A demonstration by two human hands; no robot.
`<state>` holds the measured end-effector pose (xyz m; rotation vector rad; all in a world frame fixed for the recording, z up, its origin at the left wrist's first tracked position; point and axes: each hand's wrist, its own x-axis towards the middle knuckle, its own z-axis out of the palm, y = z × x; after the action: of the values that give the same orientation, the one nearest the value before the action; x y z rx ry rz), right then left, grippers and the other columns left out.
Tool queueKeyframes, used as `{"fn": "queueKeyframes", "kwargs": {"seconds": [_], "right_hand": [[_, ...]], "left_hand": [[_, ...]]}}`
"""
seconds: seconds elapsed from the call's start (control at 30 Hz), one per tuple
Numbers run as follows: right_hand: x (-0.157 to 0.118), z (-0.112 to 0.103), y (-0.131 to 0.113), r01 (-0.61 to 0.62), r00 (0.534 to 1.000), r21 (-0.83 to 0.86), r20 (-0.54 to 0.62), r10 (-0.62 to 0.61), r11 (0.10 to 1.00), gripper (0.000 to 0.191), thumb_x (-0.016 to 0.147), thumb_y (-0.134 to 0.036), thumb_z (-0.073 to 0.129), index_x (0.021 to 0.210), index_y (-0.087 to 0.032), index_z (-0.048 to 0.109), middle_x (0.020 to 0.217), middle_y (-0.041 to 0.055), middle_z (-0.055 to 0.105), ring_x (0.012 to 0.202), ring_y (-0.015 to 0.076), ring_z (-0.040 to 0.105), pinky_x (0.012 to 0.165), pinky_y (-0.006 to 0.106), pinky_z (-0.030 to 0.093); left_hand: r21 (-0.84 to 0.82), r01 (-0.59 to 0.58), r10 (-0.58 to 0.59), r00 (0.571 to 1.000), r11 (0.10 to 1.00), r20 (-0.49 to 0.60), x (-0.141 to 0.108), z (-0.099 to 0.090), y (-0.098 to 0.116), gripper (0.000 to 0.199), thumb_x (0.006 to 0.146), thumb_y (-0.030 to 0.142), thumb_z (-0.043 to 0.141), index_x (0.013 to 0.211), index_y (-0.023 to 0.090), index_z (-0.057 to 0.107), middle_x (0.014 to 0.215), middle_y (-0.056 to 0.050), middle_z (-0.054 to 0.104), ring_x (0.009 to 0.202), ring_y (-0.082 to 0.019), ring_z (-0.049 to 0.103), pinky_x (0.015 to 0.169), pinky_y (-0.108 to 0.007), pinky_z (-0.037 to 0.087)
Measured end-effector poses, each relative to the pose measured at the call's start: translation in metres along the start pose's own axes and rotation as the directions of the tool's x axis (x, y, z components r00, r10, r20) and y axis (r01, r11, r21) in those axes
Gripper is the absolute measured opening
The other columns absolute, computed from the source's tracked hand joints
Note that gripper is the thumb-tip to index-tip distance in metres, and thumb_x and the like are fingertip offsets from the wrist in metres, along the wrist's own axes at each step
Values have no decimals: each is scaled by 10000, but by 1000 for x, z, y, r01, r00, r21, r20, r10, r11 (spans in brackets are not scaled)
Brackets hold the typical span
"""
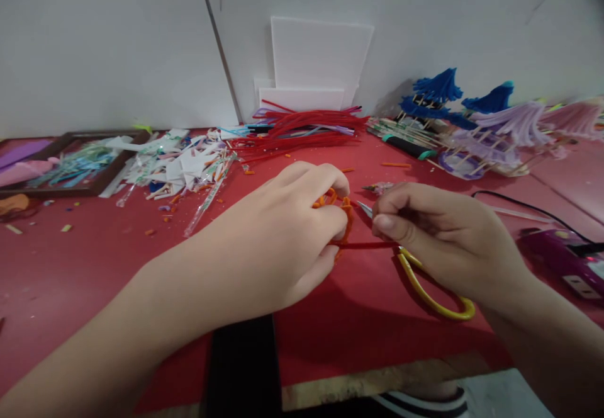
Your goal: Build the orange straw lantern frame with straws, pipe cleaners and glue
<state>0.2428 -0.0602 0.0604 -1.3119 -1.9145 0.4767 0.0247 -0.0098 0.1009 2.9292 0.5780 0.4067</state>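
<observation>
My left hand (pixel 302 229) is closed around a small bent piece of orange pipe cleaner (pixel 348 207), mostly hidden by the fingers. A red pipe cleaner (pixel 368 246) stretches from under those fingers across to my right hand (pixel 425 235). The thumb and index finger of that hand are pinched together, apparently on the red pipe cleaner; the exact grip is hidden. Beneath my right hand lie scissors with yellow handles (pixel 436 305), their blade tip (pixel 364 209) showing between the two hands.
Red pipe cleaners (pixel 311 125) are piled at the back before white boards (pixel 321 56). Scraps (pixel 184 163) and a brown frame (pixel 101 182) lie left. Back right are a black-and-green tool (pixel 408 146) and blue and lilac roofed models (pixel 438 87). A purple power strip (pixel 561 257) sits right.
</observation>
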Motion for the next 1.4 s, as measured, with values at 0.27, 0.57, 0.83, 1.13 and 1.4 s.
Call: {"fn": "queueKeyframes", "kwargs": {"seconds": [0.27,0.57,0.83,1.13,1.4], "right_hand": [[3,-5,3,61,998,-169,-17,-65,984,457,974,-366,453,553,-218,354,491,-46,319,444,97,319,451,273,264],[3,-7,15,-53,998,-123,-49,47,991,219,928,-275,511,734,-205,587,624,-7,619,546,117,553,521,242,397],[2,-9,15,-95,992,-154,-96,81,984,472,903,-448,559,518,-192,465,478,-36,440,459,85,390,468,254,293],[5,-3,19,-342,935,530,110,336,776,220,817,-392,708,759,-181,733,713,59,742,600,145,677,551,245,529],[6,1,21,-404,890,829,259,375,387,116,731,-275,792,691,-183,734,695,35,757,546,116,678,545,200,551]], "left_hand": [[21,-4,4,1000,1000,5,2,1,0,198,909,198,452,820,183,628,1194,-122,545,1096,-281,537,942,-453,466],[10,-8,8,1000,1000,-10,2,1,0,179,895,185,469,779,180,605,1193,-118,551,1094,-286,546,945,-464,462],[-6,0,0,1000,1000,-7,3,1,0,189,896,185,464,766,184,600,1181,-117,555,1078,-275,546,926,-456,472],[-31,-20,21,999,999,45,-3,-4,-3,172,909,195,484,873,211,651,1228,-87,560,1135,-248,530,955,-404,463],[-22,-14,15,998,1000,59,-2,-4,-3,168,908,202,484,863,219,645,1224,-76,560,1131,-248,531,954,-410,466]]}}
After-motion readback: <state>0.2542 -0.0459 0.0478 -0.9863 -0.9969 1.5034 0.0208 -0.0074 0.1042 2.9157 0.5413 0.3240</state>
